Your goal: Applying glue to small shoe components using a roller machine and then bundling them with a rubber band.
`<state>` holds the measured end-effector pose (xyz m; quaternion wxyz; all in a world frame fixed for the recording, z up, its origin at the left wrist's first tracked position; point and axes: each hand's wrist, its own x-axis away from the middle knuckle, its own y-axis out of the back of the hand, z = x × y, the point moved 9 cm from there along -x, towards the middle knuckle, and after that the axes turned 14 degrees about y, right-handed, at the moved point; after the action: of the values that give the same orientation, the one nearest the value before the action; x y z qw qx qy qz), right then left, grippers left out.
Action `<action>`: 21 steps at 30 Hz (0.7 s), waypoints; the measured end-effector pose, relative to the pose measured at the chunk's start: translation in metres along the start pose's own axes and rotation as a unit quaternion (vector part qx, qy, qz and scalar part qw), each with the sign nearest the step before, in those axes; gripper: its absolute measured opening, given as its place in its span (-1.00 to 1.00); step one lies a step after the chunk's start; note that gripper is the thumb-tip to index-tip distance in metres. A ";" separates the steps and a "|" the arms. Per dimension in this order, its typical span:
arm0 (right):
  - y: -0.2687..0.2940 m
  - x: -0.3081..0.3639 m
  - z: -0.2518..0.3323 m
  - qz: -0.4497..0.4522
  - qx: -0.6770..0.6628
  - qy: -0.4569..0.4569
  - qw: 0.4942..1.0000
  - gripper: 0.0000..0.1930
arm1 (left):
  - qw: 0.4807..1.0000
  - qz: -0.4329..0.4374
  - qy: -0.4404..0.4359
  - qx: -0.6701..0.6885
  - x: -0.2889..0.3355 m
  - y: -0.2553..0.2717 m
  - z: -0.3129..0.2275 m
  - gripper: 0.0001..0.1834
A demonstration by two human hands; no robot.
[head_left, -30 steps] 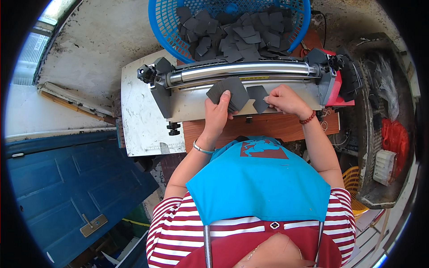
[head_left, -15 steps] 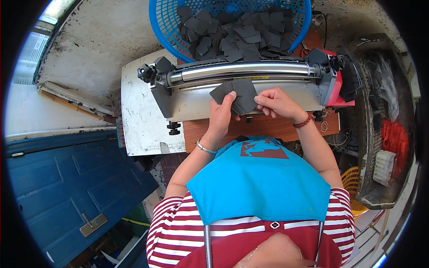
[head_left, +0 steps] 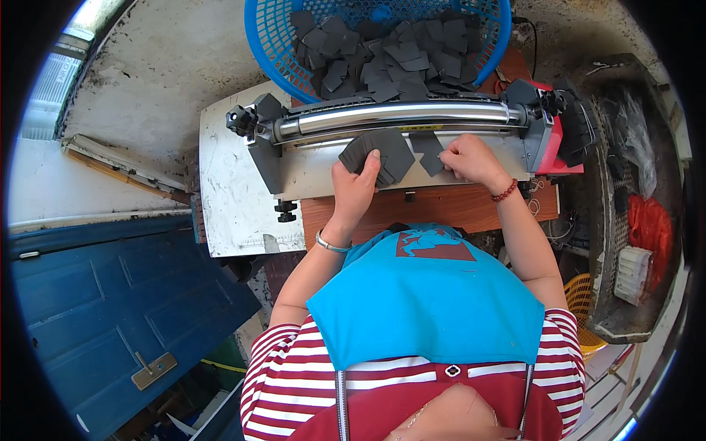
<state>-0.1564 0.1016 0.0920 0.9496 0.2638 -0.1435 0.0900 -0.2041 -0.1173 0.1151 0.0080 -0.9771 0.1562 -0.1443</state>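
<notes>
Fanned out in my left hand (head_left: 357,180) is a stack of thin dark grey pieces (head_left: 382,153), with the thumb pressed on top. My right hand (head_left: 473,159) pinches one single dark grey piece (head_left: 428,153) by its right corner. That piece lies over the metal plate (head_left: 316,165) of a roller machine, its far edge close to the slot below the shiny roller (head_left: 404,114). A gap separates it from the stack. The fingers under the stack are mostly hidden.
Behind the roller stands a blue plastic basket (head_left: 261,44) heaped with similar dark pieces (head_left: 397,62). Black knobs (head_left: 243,120) stick out at the machine's ends. A white board (head_left: 228,191) is at its left, a brown wooden table edge (head_left: 368,213) in front. Far right, a trough holds a red bag (head_left: 649,231).
The right hand has drawn one piece off the stack, moving right and slightly forward with it. My left hand has shifted a little left with the remaining stack.
</notes>
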 end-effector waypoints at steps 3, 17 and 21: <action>0.001 -0.007 0.003 -0.060 -0.007 0.021 0.998 -0.58 | 0.999 0.018 0.020 0.019 -0.001 -0.009 0.001 -0.76; -0.010 -0.002 -0.007 0.048 -0.118 0.017 0.992 -0.58 | 0.995 0.044 0.071 0.049 -0.004 -0.013 0.007 -0.77; 0.000 -0.009 0.006 -0.082 -0.052 0.034 0.995 -0.51 | 0.998 0.035 0.051 0.030 -0.005 -0.019 0.006 -0.73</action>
<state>-0.1666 0.0978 0.0944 0.9705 0.2217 -0.0937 0.0133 -0.2013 -0.0979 0.1090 0.0343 -0.9616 0.1863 -0.1984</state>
